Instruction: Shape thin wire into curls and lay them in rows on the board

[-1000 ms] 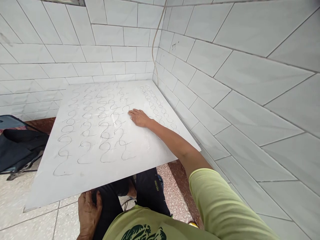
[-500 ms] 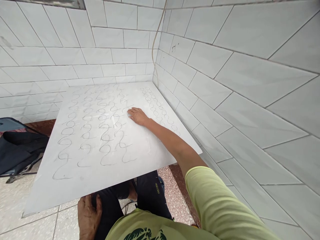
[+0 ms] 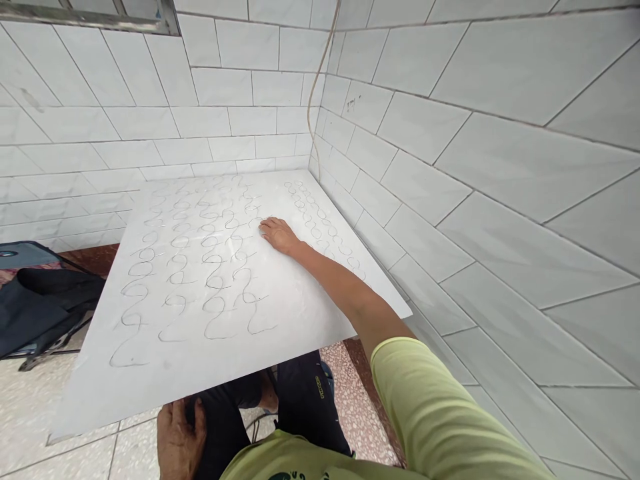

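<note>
Right hand (image 3: pixel 280 236) rests on scribbled white tile (image 3: pixel 200 380).

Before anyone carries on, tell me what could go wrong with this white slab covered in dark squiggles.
The large white slab tilts with its near edge over the person's black trousers, so it could slide down onto the legs. The left hand just below that edge could get pinched. The right hand, pressing flat, might smear the thin dark squiggly lines.
</note>
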Available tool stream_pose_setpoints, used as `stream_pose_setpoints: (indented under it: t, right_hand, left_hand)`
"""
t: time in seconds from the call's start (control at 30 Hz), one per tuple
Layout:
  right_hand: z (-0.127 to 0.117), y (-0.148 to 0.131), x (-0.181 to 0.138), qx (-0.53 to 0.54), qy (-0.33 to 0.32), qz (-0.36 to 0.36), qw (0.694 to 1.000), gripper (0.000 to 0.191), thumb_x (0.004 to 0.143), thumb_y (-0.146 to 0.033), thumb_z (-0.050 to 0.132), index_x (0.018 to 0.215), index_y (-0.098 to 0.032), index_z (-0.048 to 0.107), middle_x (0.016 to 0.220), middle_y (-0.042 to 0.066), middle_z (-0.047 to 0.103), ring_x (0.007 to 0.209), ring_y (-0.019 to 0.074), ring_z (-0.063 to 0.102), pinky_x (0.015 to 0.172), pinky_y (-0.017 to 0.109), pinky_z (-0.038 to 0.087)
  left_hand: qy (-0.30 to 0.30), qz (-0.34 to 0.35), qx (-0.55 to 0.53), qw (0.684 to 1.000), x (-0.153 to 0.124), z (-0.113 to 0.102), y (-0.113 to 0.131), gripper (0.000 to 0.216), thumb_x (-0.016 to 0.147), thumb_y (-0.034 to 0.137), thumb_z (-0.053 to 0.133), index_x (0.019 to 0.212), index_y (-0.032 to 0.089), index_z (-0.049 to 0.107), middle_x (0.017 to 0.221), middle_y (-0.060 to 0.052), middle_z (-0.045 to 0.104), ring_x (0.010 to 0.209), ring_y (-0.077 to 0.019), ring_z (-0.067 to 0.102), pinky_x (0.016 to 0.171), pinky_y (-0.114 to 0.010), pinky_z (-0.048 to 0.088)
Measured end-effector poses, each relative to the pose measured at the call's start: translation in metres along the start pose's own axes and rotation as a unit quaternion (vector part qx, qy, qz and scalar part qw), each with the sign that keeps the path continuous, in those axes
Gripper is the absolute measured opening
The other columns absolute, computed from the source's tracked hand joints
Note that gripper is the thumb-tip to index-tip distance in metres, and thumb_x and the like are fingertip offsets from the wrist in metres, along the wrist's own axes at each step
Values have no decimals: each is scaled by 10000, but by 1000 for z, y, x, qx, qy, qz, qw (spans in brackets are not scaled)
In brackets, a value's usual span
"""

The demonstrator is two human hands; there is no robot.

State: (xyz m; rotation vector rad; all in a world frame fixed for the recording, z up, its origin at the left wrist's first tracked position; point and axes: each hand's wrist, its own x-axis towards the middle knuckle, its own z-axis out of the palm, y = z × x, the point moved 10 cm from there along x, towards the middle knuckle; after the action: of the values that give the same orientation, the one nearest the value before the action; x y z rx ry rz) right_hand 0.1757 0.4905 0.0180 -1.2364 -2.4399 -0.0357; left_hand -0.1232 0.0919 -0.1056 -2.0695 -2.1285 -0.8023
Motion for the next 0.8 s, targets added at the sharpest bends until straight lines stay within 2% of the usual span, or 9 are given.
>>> stream_pose_setpoints:
  t: [0.13, 0.23, 0.33, 0.43, 0.5, 0.57, 0.63, 0.8]
  right_hand:
    - [-8, -2, -3, 3, 10, 4, 1000, 404, 1051, -259, 470, 1423, -156, 587, 1487, 155, 569, 1393, 304, 456, 1138, 488, 395]
    - [-31, 3, -16, 5, 36, 3, 999, 433, 1063, -300, 444, 1450, -140, 556, 1500, 184, 543, 1396, 303, 459, 1147, 501, 397]
    - [-67, 23, -39, -4, 61, 21, 998, 425, 1066, -294, 432, 1422, -110, 572, 1467, 196, 559, 1365, 310, 483, 1147, 496, 407]
    - [-102, 56, -73, -15, 70, 92, 993, 395, 1064, -268, 433, 1382, -94, 593, 1386, 199, 610, 1303, 317, 531, 1115, 487, 440]
    - [-116, 70, -98, -20, 56, 136, 989, 374, 1061, -249, 435, 1345, -84, 614, 1315, 203, 646, 1261, 318, 564, 1084, 481, 464]
    - [-121, 70, -120, -21, 31, 151, 988, 355, 1051, -231, 446, 1306, -78, 640, 1283, 202, 661, 1246, 317, 578, 1064, 474, 479]
    - [-119, 57, -137, -22, 6, 140, 990, 342, 1039, -215, 461, 1274, -75, 666, 1329, 203, 649, 1275, 318, 566, 1074, 468, 474]
    - [-90, 18, -162, -52, -70, 116, 989, 339, 1016, -159, 463, 1227, -88, 719, 1514, 185, 547, 1375, 332, 499, 1139, 493, 412]
  left_hand:
    - [3, -7, 0, 1000, 1, -1, -1, 273, 976, 397, 495, 1077, 167, 600, 974, -115, 579, 962, -321, 582, 917, -477, 510]
    - [4, -9, 0, 1000, 2, -3, -1, 269, 979, 410, 488, 1034, 172, 601, 939, -107, 572, 928, -317, 580, 891, -474, 514]
    - [1, -13, -3, 1000, 3, -4, -1, 283, 980, 424, 475, 1013, 173, 601, 935, -108, 571, 929, -320, 576, 905, -482, 510]
    - [-5, -25, -11, 1000, 3, -3, -4, 301, 971, 439, 484, 1029, 170, 605, 936, -105, 576, 918, -317, 582, 906, -486, 512]
    - [-9, -29, -21, 999, 4, -2, -5, 312, 961, 445, 495, 1045, 166, 607, 933, -102, 581, 898, -314, 586, 894, -487, 515]
    - [-13, -27, -30, 999, 5, 0, -4, 313, 953, 446, 501, 1052, 167, 606, 931, -101, 582, 890, -314, 588, 888, -489, 514]
    - [-14, -25, -33, 999, 6, 0, -3, 309, 946, 447, 504, 1046, 172, 604, 926, -101, 579, 888, -318, 587, 881, -493, 512]
    - [-13, -47, -37, 998, 5, -2, -6, 287, 920, 450, 518, 1005, 191, 607, 881, -88, 548, 837, -313, 562, 856, -498, 506]
